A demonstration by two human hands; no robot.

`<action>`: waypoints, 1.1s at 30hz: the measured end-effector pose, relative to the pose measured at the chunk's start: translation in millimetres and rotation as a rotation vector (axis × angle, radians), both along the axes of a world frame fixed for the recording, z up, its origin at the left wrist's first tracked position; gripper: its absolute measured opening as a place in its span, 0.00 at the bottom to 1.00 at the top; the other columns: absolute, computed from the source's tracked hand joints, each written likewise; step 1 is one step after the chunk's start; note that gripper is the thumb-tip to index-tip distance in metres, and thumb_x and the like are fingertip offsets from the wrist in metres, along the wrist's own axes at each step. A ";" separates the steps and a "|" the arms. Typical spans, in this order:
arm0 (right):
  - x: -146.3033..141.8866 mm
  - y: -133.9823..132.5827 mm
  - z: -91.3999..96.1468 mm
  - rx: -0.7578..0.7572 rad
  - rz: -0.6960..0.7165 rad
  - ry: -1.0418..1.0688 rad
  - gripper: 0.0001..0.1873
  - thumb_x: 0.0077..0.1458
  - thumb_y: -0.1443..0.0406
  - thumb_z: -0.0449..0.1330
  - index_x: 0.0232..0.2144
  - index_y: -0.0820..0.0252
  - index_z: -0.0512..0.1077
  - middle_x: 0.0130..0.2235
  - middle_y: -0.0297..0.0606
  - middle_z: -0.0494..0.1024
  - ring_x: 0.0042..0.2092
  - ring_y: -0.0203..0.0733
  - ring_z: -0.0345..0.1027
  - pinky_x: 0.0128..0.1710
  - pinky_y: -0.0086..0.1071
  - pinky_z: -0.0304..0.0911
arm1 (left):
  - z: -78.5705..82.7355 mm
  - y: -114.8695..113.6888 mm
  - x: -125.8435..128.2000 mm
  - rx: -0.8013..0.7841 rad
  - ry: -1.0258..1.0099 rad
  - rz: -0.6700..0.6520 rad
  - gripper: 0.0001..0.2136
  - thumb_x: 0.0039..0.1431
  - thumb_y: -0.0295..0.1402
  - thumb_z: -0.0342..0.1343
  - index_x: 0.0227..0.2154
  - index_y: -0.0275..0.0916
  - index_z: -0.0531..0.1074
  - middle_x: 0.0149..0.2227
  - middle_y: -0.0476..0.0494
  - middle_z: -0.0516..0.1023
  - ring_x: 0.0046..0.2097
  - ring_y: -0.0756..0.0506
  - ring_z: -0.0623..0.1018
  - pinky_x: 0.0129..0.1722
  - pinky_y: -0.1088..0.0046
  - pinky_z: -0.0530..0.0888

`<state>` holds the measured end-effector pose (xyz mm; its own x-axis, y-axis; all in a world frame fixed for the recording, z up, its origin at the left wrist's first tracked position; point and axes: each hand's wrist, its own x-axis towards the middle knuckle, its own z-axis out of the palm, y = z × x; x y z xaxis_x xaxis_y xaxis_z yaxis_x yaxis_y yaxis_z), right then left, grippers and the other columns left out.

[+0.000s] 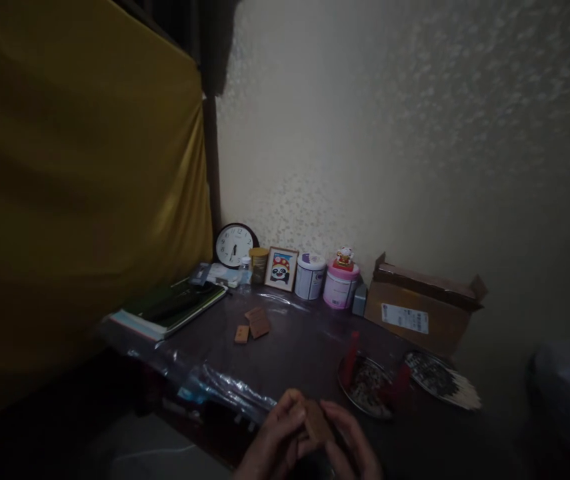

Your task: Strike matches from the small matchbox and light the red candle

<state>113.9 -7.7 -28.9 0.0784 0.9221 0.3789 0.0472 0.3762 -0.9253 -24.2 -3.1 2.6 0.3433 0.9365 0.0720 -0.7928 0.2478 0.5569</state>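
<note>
Close to the table's front edge, a small brown rectangular piece [317, 421] is held between both hands. My left hand [282, 433] has its thumb and fingers closed on the piece's left side. On the other side, the fingers of my right hand [349, 437] are curled against its right edge. Dim light hides the material and any markings. Farther back on the dark table lie a few similar flat brown pieces [259, 323], partly overlapping, with a smaller tan piece [241, 335] beside them.
Right of my hands sits a round metal tray [365, 400] with red bottles and small items; a second tray [429, 373] has white sticks. An open cardboard box [415, 313], tins [309, 277], a picture frame [281, 269] and a clock [235, 245] line the wall. Books [169, 310] lie left.
</note>
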 end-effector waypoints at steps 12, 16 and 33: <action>14.6 -6.5 28.8 -0.060 0.068 -0.141 0.19 0.47 0.54 0.61 0.38 0.59 0.71 0.41 0.42 0.77 0.44 0.47 0.71 0.43 0.31 0.67 | -2.5 2.6 4.1 0.132 0.052 0.105 0.10 0.45 0.31 0.62 0.27 0.39 0.65 0.30 0.49 0.72 0.34 0.49 0.74 0.37 0.72 0.67; 16.4 -3.9 23.4 -0.023 0.043 -0.167 0.17 0.45 0.55 0.62 0.36 0.59 0.71 0.39 0.41 0.78 0.43 0.46 0.72 0.43 0.30 0.67 | 1.2 -0.9 5.4 0.172 0.085 0.119 0.10 0.45 0.32 0.62 0.28 0.39 0.65 0.29 0.50 0.72 0.31 0.50 0.73 0.32 0.76 0.65; 25.6 -1.1 21.2 -0.044 0.031 -0.207 0.16 0.46 0.56 0.62 0.36 0.59 0.71 0.39 0.43 0.78 0.42 0.46 0.73 0.42 0.32 0.68 | -2.8 3.7 4.7 0.238 0.250 0.222 0.11 0.44 0.35 0.63 0.26 0.39 0.65 0.33 0.48 0.74 0.35 0.48 0.72 0.35 0.74 0.66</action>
<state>139.5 -8.8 -7.7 -0.0252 0.9390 0.3429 0.2268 0.3394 -0.9129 -19.5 0.7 -0.2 0.1695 0.9569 0.2358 -0.6451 -0.0732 0.7606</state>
